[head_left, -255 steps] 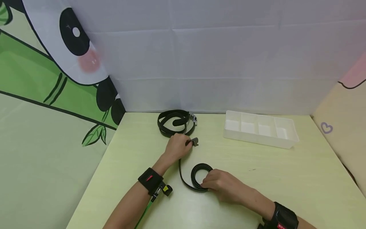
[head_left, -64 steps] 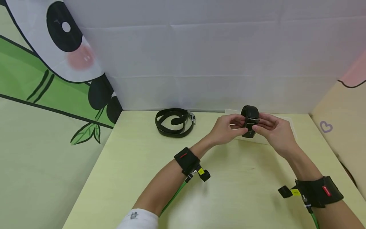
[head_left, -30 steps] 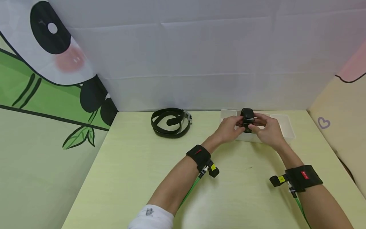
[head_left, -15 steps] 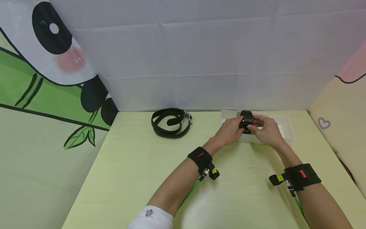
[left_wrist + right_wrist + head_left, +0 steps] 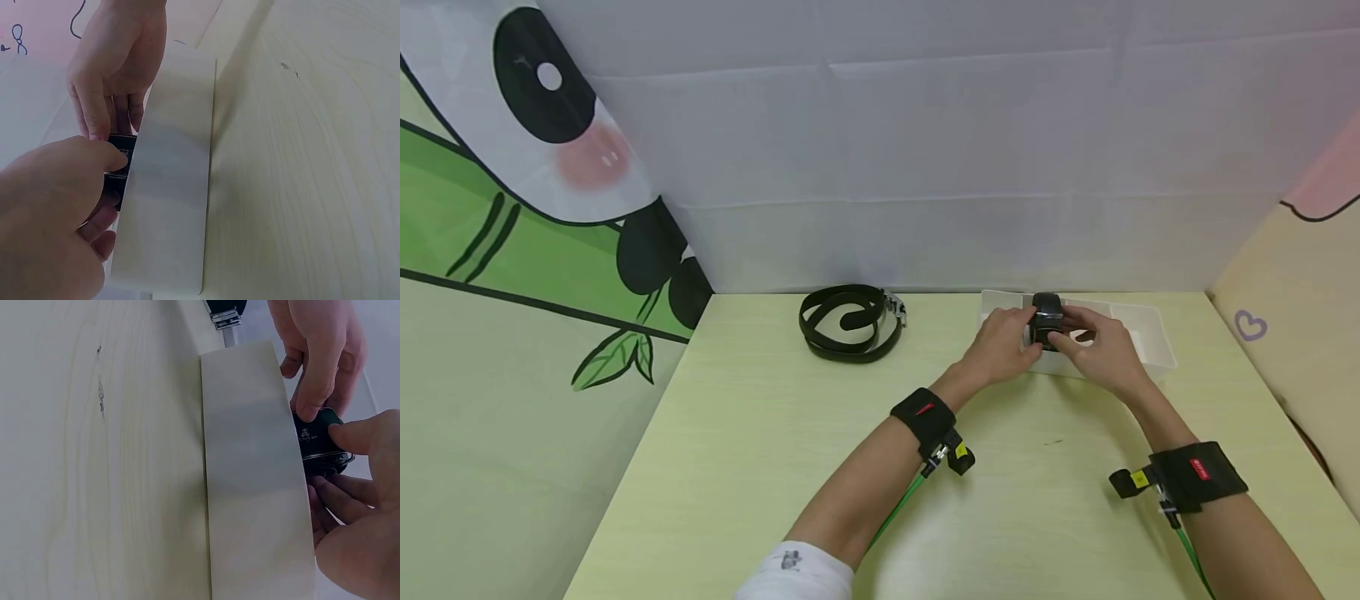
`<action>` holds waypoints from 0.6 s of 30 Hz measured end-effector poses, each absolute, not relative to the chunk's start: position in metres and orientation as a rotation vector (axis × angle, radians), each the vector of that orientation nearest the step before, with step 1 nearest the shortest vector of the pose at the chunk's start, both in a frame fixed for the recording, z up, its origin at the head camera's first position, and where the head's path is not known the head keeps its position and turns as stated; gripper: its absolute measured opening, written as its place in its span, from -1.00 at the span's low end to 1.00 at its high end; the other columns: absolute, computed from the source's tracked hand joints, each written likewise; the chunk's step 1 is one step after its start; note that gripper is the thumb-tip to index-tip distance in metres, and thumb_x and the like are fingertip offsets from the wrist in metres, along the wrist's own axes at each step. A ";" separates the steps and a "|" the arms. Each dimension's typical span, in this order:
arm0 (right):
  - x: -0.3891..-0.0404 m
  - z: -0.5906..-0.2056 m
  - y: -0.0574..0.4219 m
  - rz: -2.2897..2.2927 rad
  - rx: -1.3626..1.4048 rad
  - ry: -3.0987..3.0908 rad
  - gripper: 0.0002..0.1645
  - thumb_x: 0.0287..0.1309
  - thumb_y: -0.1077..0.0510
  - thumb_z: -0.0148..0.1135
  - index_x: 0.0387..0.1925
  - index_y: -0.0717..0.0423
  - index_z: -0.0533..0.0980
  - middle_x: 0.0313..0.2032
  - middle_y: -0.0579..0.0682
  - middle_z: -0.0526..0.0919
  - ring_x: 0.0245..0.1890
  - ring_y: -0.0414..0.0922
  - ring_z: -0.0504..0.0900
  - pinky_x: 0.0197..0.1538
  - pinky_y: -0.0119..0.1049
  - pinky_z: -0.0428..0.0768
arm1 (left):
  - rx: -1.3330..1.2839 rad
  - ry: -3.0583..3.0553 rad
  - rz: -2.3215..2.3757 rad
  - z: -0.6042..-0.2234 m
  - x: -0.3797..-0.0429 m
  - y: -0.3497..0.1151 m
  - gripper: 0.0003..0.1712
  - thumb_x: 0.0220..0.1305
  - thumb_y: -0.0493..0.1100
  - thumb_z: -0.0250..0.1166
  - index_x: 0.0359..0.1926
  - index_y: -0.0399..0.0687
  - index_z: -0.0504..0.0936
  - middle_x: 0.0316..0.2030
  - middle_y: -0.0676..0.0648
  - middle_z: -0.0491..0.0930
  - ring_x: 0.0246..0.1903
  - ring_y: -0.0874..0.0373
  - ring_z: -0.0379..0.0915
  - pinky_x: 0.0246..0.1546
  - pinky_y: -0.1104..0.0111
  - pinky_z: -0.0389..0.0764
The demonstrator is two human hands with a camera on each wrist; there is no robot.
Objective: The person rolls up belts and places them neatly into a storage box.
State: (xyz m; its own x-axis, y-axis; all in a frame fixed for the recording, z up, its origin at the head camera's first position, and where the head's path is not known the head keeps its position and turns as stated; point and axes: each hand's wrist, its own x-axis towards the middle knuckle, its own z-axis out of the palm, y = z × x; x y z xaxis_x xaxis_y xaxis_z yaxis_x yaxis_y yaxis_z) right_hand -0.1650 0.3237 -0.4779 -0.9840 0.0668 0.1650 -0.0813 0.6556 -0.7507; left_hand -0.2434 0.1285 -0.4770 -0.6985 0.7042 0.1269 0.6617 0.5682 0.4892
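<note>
A black leather belt (image 5: 1047, 315), rolled up with its buckle plate facing me, stands on edge partly down in the white divided box (image 5: 1138, 325), at about the second compartment from the left. My left hand (image 5: 1002, 343) grips the roll from the left, and my right hand (image 5: 1103, 348) pinches it from the right. In the left wrist view the front wall of the box hides the lower part of the belt (image 5: 122, 153). The dark buckle plate (image 5: 312, 434), with small lettering, shows between the fingers of both hands in the right wrist view.
A second black belt (image 5: 820, 342), loosely coiled with a silver buckle (image 5: 895, 307), lies at the back of the table, left of the box. A cloth backdrop (image 5: 925, 167) rises behind the table edge. Both wrists wear black straps with green cables (image 5: 895, 512).
Earlier the belt was being rolled up on the table; both hands then carried it to the box. Over the last second it has sunk slightly lower there. The other belt stays put.
</note>
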 end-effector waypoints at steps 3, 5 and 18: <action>-0.163 -0.478 0.324 1.206 0.019 -2.678 -0.28 0.59 0.08 0.38 0.58 0.35 0.46 0.21 0.43 0.79 0.18 0.30 0.73 0.04 -0.48 0.54 | 1.203 2.731 0.752 -0.475 -0.243 0.126 -0.31 0.61 -0.06 0.38 0.61 -0.18 0.51 0.37 -0.19 0.74 0.39 -0.15 0.66 0.37 0.14 0.69; -0.162 -0.479 0.324 1.188 0.022 -2.672 -0.30 0.59 0.09 0.37 0.57 0.34 0.47 0.20 0.42 0.79 0.18 0.31 0.74 0.08 -0.36 0.59 | 1.208 2.731 0.747 -0.474 -0.243 0.124 -0.31 0.61 -0.04 0.39 0.62 -0.17 0.51 0.39 -0.19 0.73 0.39 -0.14 0.65 0.38 0.13 0.68; -0.116 -0.482 0.305 0.902 0.197 -2.431 -0.40 0.29 0.31 0.50 0.35 0.30 0.64 0.26 0.32 0.75 0.26 0.30 0.64 0.32 -0.20 0.49 | 1.243 2.675 0.838 -0.472 -0.229 0.049 -0.21 0.64 0.05 0.37 0.72 -0.01 0.37 0.60 -0.14 0.51 0.61 -0.12 0.40 0.65 -0.08 0.43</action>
State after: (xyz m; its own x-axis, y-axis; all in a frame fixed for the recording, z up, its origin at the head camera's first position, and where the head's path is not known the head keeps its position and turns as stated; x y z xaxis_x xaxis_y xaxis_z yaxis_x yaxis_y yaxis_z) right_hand -0.1164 0.3048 -0.4817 -0.8463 0.0472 0.5306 -0.3103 0.7659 -0.5631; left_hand -0.2286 0.0486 -0.4721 -0.6690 0.7268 0.1556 0.6858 0.5228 0.5064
